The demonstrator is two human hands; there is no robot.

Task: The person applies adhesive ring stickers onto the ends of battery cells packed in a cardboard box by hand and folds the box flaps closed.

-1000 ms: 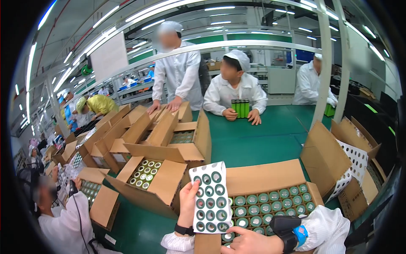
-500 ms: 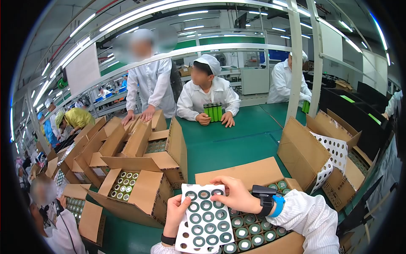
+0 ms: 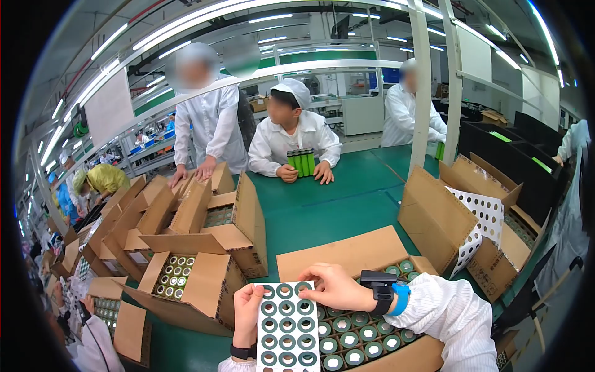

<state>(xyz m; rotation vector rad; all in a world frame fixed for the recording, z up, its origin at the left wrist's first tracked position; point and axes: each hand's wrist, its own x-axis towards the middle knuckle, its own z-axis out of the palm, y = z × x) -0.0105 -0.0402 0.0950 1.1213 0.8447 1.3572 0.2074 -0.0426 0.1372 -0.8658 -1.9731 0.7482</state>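
My left hand pinches the left edge of a white sheet of green ring stickers, tilted up in front of me. Its rings stand in rows, and dark centres show through them. At the sheet's upper right corner, the closed thumb and fingers of my right hand touch it by a ring; whether a ring is lifted there is hidden. Behind and right of the sheet is an open cardboard box with cylindrical cells upright in dividers. Several cell tops carry green rings with white centres.
Another open box of cells stands to the left, with more boxes behind it. At right, a box stands by a white perforated sheet. Across the green table, a seated person holds green cells; others stand nearby.
The sheet of ring stickers and both hands have shifted slightly left, along with the whole view. The sheet now looks straighter, and the second perforated layer behind it no longer shows.
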